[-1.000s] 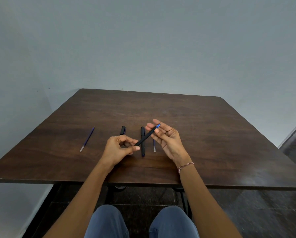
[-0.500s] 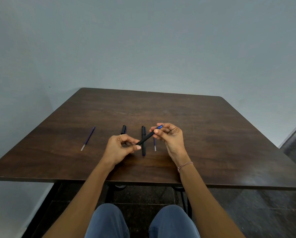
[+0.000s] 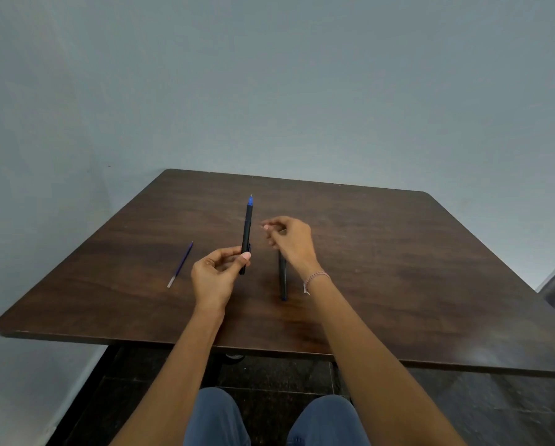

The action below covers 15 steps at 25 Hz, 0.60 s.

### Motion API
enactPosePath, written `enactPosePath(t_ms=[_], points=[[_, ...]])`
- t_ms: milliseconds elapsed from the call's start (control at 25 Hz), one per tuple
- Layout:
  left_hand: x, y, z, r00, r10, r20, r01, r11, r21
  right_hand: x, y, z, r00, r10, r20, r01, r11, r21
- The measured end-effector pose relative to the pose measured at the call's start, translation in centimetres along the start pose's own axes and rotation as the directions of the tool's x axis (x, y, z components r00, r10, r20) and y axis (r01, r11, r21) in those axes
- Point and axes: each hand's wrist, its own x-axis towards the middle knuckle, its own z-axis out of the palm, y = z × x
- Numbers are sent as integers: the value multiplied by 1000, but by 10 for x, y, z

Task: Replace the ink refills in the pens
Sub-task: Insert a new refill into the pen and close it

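Left hand [image 3: 216, 275] pinches black pen [image 3: 246, 235] by lower barrel, blue tip up, clear of counter [image 3: 398, 268], presenting tip for work. Right hand [image 3: 289, 238] just beside, fingers curled, possibly holding small part; cannot tell. Second pen [image 3: 282, 278] flat mid-counter beneath it. Loose refill [image 3: 181, 264] toward left edge.

On the dark wooden table [image 3: 398, 268], a thin blue refill [image 3: 181, 264] lies at nine o'clock from the black pen [image 3: 282, 278].

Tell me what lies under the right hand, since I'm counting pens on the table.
A black pen lies on the table, its far end covered by the right hand. Anything else beneath the hand is hidden.
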Motion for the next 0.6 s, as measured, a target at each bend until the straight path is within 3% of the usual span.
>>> enactPosePath(t_ms=[120,200,440,600], points=[[1,-1,0,1000,3,-25,-4,998,-59,14,-3,30,994,-12,111,47,947,-318],[2,-2,0,1000,10,-13,-11,997,-73,21,-6,42,990,29,140,33,908,-418],[2,-3,1,1000,0,12,1,999,-32,29,-9,54,982,58,182,57,820,-569],[2,-2,0,999,-18,50,19,1000,-19,36,-6,53,986,66,153,25,848,-530]])
